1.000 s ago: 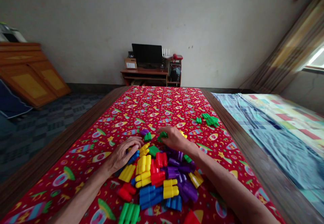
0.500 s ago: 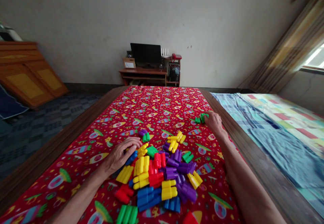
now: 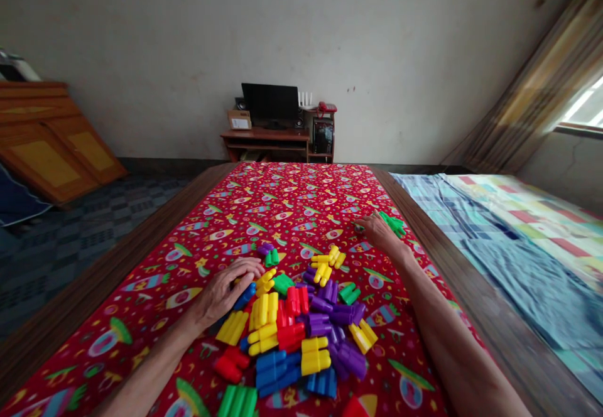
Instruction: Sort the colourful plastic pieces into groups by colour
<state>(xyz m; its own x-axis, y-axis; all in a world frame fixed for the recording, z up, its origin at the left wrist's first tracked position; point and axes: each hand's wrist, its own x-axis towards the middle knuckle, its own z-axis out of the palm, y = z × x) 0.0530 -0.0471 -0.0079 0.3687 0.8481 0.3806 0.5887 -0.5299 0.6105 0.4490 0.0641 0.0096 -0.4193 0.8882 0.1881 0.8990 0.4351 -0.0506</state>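
My left hand (image 3: 232, 285) rests at the left edge of a heap of plastic building blocks. Its fingers are stretched out and loosely apart, over a blue block (image 3: 245, 296) and close to a yellow block (image 3: 266, 280). Farther out, near the table's right side, my right hand (image 3: 375, 230) has its fingertips closed on a small green block (image 3: 358, 228), mostly hidden beneath them. Several green blocks (image 3: 393, 223) lie together just right of that hand. The heap includes red blocks (image 3: 291, 335), purple blocks (image 3: 349, 357) and yellow blocks (image 3: 315, 355).
A red patterned cloth (image 3: 282, 197) covers the table, whose dark wooden border (image 3: 155, 235) shows along both sides. To the right is a bed (image 3: 509, 247) with blue fabric. A desk with a monitor (image 3: 271, 104) stands by the far wall, and a wooden cabinet (image 3: 56, 134) at left.
My right hand has moved left, from the grouped green blocks to the small green block beside them. Those grouped blocks now show on the hand's right. My left hand stays put.
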